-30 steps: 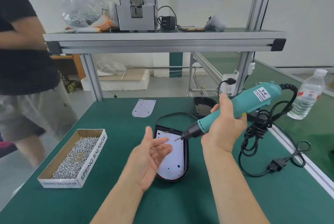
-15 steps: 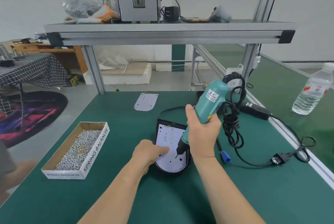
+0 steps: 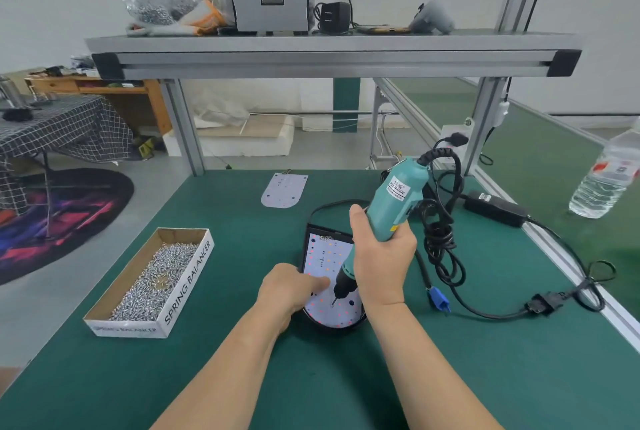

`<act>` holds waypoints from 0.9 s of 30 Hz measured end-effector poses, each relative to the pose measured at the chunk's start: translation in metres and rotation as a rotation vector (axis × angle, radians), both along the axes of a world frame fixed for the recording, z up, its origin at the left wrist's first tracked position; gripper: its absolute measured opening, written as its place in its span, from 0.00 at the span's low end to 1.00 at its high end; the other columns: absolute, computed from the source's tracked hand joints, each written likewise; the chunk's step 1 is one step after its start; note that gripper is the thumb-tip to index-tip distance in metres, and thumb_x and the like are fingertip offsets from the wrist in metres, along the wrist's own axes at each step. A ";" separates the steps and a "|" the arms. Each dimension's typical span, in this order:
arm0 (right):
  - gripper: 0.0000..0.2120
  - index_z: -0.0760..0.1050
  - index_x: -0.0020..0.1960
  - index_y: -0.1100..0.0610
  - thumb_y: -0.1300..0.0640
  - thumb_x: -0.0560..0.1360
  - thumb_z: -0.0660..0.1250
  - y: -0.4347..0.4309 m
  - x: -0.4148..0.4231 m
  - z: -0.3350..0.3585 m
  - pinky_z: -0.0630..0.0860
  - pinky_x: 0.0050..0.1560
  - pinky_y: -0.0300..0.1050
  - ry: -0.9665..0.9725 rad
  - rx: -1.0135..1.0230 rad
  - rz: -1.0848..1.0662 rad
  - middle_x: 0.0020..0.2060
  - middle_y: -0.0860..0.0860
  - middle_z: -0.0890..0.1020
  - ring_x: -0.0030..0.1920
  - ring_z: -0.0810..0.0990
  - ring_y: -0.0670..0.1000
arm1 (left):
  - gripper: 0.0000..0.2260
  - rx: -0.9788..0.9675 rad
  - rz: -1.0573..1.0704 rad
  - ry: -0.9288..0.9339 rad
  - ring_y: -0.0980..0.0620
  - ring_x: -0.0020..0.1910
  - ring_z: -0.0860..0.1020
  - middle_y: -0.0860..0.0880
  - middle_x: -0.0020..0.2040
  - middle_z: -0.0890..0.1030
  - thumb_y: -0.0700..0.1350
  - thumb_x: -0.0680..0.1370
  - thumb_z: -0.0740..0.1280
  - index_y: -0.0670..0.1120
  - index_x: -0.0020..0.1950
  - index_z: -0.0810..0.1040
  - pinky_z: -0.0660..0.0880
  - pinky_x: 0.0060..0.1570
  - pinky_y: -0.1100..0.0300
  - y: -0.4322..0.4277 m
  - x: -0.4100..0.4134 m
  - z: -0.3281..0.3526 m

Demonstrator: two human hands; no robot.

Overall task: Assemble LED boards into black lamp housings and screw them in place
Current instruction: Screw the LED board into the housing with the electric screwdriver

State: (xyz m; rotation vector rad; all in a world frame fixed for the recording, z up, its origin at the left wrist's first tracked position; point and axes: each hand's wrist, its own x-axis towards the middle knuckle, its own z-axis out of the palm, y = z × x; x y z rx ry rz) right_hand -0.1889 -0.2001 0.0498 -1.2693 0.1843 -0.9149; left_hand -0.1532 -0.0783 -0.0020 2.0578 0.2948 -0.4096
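Swung upright, one screwdriver (image 3: 394,201) sets its bit on one LED board (image 3: 325,256) in one housing (image 3: 332,329). The right hand (image 3: 379,256) has its fingers clamped on the tool, the left hand (image 3: 287,287) presses with a straight forefinger, and a second board (image 3: 284,190) lies apart.

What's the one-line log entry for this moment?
right hand: grips screwdriver, tip on LED board | left hand: finger presses LED board | LED board: seated in black housing

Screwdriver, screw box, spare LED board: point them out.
electric screwdriver (image 3: 386,214), head view, teal body.
screw box (image 3: 188,282), head view, printed side wall.
spare LED board (image 3: 284,190), head view, plate centre.
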 end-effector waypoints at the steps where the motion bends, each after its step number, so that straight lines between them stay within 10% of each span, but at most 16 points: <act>1: 0.15 0.68 0.33 0.53 0.54 0.70 0.74 0.000 0.000 0.000 0.69 0.31 0.37 0.000 -0.008 -0.002 0.25 0.41 0.70 0.27 0.68 0.45 | 0.20 -0.005 -0.001 0.000 0.46 0.38 0.76 0.41 0.46 0.83 0.49 0.68 0.76 0.36 0.50 0.80 0.69 0.39 0.57 0.000 0.000 0.000; 27: 0.18 0.67 0.35 0.66 0.57 0.71 0.72 0.008 -0.009 0.004 0.68 0.32 0.42 -0.050 -0.087 0.036 0.26 0.47 0.69 0.29 0.66 0.48 | 0.20 -0.033 -0.004 -0.029 0.50 0.32 0.67 0.50 0.34 0.71 0.51 0.69 0.78 0.44 0.35 0.68 0.61 0.31 0.60 0.001 0.002 -0.004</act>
